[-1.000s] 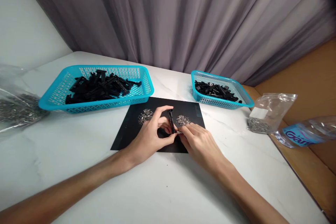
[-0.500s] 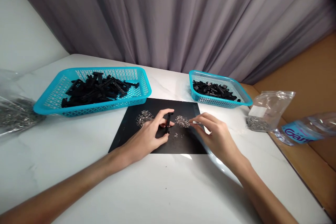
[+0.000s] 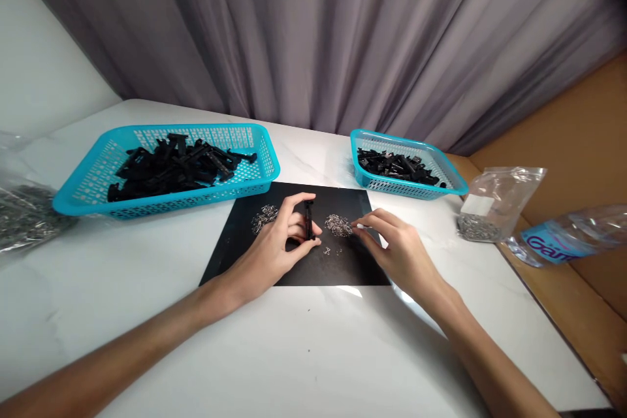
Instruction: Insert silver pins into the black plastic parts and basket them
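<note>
My left hand (image 3: 274, 245) holds a narrow black plastic part (image 3: 308, 221) upright between thumb and fingers, above a black mat (image 3: 298, 272). My right hand (image 3: 404, 245) pinches a small white object (image 3: 361, 226), mostly covered by the fingers, so its kind is unclear. Its fingertips are at the right edge of a pile of small metal pieces (image 3: 337, 225). A second metal pile (image 3: 264, 217) lies behind my left hand, partly hidden by it. A few loose metal pieces (image 3: 327, 251) rest on the mat between the hands.
A large blue basket (image 3: 196, 196) of black plastic parts stands back left, a smaller blue basket (image 3: 396, 189) of black parts back right. Bags of metal pieces lie at far left (image 3: 27, 212) and right (image 3: 480, 225). A water bottle (image 3: 563, 238) lies at the right.
My left hand has shifted slightly up and left with the black plastic part, its fingers arranged a little differently around it. My right hand stays almost in place, still pinching.
</note>
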Demonstrator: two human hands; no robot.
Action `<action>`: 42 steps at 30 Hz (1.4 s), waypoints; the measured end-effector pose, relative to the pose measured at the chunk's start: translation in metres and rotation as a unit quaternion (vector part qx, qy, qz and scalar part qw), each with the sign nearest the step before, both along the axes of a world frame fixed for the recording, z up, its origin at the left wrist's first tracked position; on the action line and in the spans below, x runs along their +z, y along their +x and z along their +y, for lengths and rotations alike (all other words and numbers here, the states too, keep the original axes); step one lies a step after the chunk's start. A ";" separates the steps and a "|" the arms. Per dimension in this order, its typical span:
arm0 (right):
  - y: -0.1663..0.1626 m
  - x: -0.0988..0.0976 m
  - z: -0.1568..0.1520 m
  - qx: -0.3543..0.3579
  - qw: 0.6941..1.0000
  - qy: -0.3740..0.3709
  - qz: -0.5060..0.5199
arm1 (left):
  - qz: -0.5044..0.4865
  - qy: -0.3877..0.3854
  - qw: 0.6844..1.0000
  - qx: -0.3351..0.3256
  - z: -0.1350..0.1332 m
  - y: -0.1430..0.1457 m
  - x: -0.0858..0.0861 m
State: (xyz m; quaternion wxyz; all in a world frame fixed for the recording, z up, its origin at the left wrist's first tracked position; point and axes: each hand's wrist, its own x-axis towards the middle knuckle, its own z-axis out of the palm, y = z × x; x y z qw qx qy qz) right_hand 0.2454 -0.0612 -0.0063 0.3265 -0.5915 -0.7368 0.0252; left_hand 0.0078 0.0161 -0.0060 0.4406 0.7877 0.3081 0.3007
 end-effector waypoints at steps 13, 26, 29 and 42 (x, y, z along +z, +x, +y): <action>-0.015 0.006 -0.004 0.038 0.986 -0.060 0.148 | 0.069 0.169 0.983 0.024 0.002 -0.015 0.004; -0.027 0.009 -0.006 0.076 0.955 -0.086 0.274 | 0.011 0.170 0.985 -0.001 0.001 -0.011 0.002; -0.028 0.010 -0.007 0.084 0.946 -0.089 0.299 | 0.016 0.157 0.987 -0.007 0.001 -0.009 0.001; -0.031 0.009 -0.006 0.073 0.934 -0.139 0.321 | 0.004 0.177 0.984 -0.002 0.001 -0.008 0.001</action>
